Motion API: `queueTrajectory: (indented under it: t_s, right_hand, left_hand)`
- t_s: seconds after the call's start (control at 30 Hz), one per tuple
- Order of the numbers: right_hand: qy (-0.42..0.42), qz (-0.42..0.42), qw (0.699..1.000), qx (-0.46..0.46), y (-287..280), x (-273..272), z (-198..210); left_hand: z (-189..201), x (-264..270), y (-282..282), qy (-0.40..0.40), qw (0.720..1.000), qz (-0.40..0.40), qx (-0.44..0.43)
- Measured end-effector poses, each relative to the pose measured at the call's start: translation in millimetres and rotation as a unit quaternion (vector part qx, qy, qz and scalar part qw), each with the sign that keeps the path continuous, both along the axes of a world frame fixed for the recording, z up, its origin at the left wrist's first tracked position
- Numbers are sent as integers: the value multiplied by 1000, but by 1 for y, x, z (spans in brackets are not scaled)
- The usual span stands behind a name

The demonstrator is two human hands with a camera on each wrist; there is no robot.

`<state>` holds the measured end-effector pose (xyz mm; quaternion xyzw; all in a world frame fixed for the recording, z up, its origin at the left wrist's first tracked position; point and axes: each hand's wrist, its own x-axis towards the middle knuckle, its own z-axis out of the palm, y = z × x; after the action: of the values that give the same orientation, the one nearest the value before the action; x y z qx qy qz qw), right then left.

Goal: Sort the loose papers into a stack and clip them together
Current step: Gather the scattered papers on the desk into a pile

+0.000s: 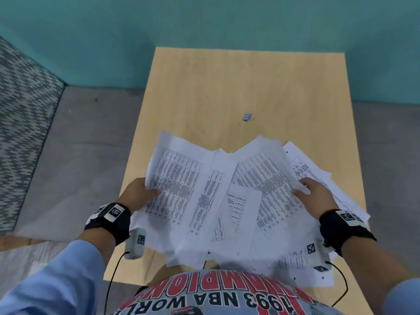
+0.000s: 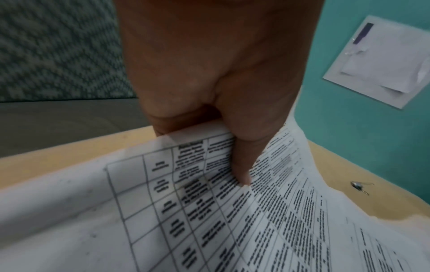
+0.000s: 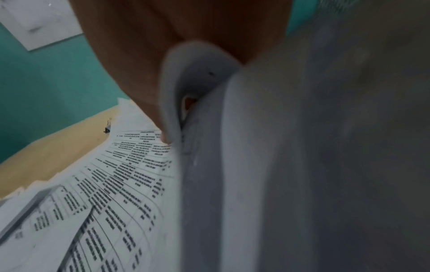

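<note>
Your left hand [image 1: 138, 193] grips the left edge of the loose papers [image 1: 218, 196], with the thumb on top of a printed table sheet and the fingers under it. Your right hand [image 1: 316, 196] grasps the right side of the same pile, its thumb lying on the top sheet. The papers are fanned out and not aligned, spread over the near part of the wooden table [image 1: 250, 87]. The small binder clip [image 1: 247, 117] lies alone on the table, beyond the papers and apart from them.
</note>
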<state>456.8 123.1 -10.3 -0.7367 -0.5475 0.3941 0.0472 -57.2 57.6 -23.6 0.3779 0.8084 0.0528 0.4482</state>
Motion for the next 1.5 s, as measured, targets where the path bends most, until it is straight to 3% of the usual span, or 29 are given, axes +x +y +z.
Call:
queueTrajectory:
  t_s: [0.23, 0.33, 0.43, 0.6, 0.83, 0.9, 1.0, 1.33, 1.5]
  right_hand:
    - [16, 103, 993, -47, 15, -9, 18]
    - [1, 155, 985, -72, 18, -35, 23]
    - [10, 216, 970, -110, 12, -70, 16]
    - [69, 232, 957, -156, -4, -107, 8]
    - [72, 247, 956, -140, -14, -122, -5]
    - [97, 226, 960, -132, -17, -116, -5]
    - [121, 197, 965, -121, -21, -104, -5]
    - [233, 5, 970, -77, -41, -71, 0]
    - [250, -26, 968, -24, -42, -74, 15]
  left_hand:
    - [6, -30, -26, -66, 996, 57, 20]
    - [-6, -36, -37, -90, 993, 70, 33]
    - [8, -19, -37, -120, 988, 84, 48]
    - [11, -2, -33, -134, 987, 74, 46]
    - [17, 22, -25, -166, 984, 61, 20]
    - [13, 25, -26, -186, 982, 25, -16]
    - [6, 30, -35, -152, 988, -19, -33]
    - [7, 25, -46, -166, 979, 106, 48]
    - [28, 34, -45, -278, 954, 112, -9]
